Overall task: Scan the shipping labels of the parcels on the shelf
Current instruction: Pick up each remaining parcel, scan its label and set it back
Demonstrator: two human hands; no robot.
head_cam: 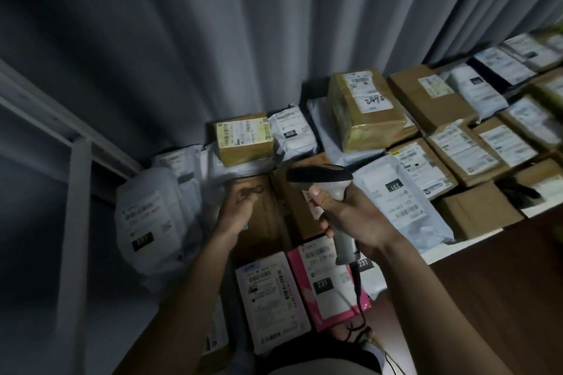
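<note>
On the white shelf (pixel 469 248) before grey curtains (pixel 243 24), some twenty parcels are crowded; one barcode scanner (pixel 330 192) is clasped in the right grip (pixel 350 216), while the left grip (pixel 236 210) is loosely curled, holding nothing.

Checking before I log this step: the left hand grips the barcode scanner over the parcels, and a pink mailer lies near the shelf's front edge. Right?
Not quite. In the head view the right hand grips the barcode scanner over the parcels; the left hand holds no scanner and hovers over a brown box. The pink mailer does lie near the shelf's front edge.
</note>
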